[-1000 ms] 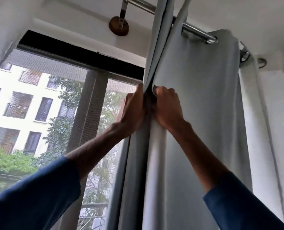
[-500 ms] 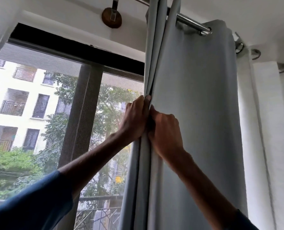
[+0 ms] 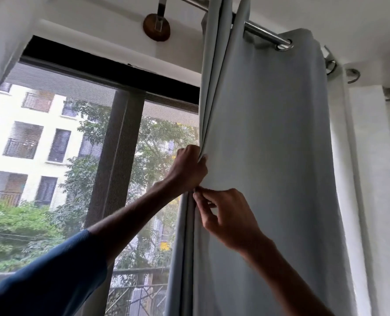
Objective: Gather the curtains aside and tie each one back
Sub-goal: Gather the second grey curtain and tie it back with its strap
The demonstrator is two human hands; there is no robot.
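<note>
A pale grey curtain (image 3: 269,144) hangs by metal eyelets from a chrome rod (image 3: 260,30), pushed toward the right side of the window. My left hand (image 3: 187,169) grips the curtain's folded left edge from the window side, fingers curled round the pleats. Just below it, my right hand (image 3: 226,215) pinches the same edge between thumb and fingertips. The two hands nearly touch. Both forearms reach up from the bottom of the view in blue sleeves.
A white sheer curtain (image 3: 358,179) hangs at the far right on its own rings. The window (image 3: 59,156) has a dark frame and a vertical post (image 3: 116,169). A round wooden rod bracket (image 3: 156,27) sits above.
Both hands have slid down the curtain's edge. The right hand has dropped below the left and changed from a fuller grasp to a fingertip pinch.
</note>
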